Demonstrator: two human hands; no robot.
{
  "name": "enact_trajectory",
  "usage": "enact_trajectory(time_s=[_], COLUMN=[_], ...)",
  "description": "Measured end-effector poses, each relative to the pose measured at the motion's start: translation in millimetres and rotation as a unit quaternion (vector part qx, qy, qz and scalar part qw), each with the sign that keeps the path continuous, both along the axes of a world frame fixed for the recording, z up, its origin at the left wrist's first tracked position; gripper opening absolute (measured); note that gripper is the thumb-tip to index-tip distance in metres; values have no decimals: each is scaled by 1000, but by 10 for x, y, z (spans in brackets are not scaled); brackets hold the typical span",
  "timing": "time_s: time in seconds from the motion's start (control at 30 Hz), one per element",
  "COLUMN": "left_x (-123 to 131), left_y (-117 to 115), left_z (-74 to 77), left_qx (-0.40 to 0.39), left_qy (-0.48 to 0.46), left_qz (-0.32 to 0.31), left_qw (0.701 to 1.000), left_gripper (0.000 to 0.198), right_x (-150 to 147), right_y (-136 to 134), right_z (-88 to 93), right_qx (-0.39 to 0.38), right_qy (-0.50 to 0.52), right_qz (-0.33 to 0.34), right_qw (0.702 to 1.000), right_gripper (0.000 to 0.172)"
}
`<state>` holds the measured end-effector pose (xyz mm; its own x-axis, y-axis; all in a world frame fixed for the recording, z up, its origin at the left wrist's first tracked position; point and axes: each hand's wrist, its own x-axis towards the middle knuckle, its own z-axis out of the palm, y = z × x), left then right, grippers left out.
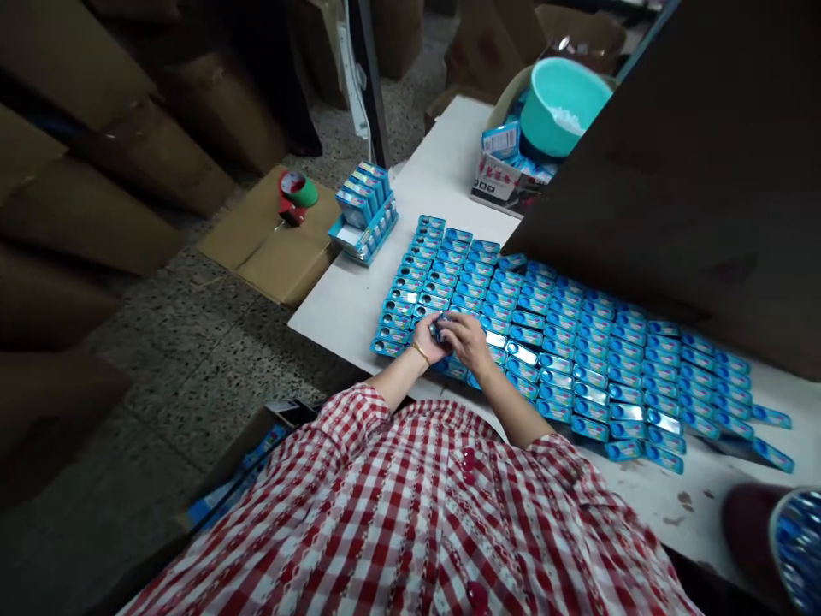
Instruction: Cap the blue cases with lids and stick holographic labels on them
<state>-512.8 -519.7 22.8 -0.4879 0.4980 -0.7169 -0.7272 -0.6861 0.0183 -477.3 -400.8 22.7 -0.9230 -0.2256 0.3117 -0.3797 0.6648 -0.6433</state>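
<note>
Palm up and cupped, my left hand (428, 339) is at the near left part of a wide layout of flat blue packs. My right hand (467, 339) bends over it, fingertips pinched together at the left palm. Something small and dark shows between the two hands, too covered by fingers to name. Rows of slim blue packs (558, 349) lie side by side under and around both hands. The leftmost packs (406, 296) carry a dark round spot at one end, while those farther right show a blue round spot.
A blue display tray (383, 231) with upright small boxes stands at the table's left edge. Beyond it, a red tape dispenser (292, 212) rests on a cardboard box (253, 244). A turquoise tub (535, 120) sits in a carton behind. A dark panel (693, 188) borders the packs; a container (750, 530) stands lower right.
</note>
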Motion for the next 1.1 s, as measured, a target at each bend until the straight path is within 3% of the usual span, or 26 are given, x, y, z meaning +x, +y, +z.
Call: enact_trajectory(time_s=[0.1,0.2,0.3,0.47,0.57,0.67,0.77,0.83,0.9,1.0,1.1], left_x=[-93,-157,-203,-195,-153,-122,-121,-142,-183,-266,-354], left_y=[-141,-233,-300,-349,-396,-525,-716,-831,-900,-907,-853], left_z=[-91,-183,-238,-233,-214,-210,-199,-175,-142,-91,-50], left_qx=[-15,-23,-27,-59,-65,-64,-87,-95,-84,-39,12], left_qy=[13,14,21,12,9,9,-2,-16,-36,-61,-71], left_qz=[-17,-51,-70,-95,-117,-95,-51,-22,5,53,97], left_qw=[1000,998,997,994,991,993,995,995,996,996,993], left_gripper=[16,15,17,12,12,13,13,14,15,18,19], right_x=[-68,-163,-250,-319,-358,-404,-471,-539,-630,-811,-1059], right_y=[-84,-88,-74,-115,-140,-91,8,46,37,-28,-91], right_z=[4,-22,-57,-109,-171,-216,-210,-195,-190,-211,-223], right_qx=[-109,-157,-134,-41,-90,-238,-400,-466,-492,-472,-343], right_qy=[-51,-116,-146,-156,-210,-311,-401,-429,-439,-415,-361], right_qz=[-80,-115,-101,-18,-25,-96,-167,-190,-207,-232,-257], right_qw=[990,974,975,987,973,915,807,750,722,743,828], right_gripper=[24,18,17,28,17,24,37,36,29,24,19])
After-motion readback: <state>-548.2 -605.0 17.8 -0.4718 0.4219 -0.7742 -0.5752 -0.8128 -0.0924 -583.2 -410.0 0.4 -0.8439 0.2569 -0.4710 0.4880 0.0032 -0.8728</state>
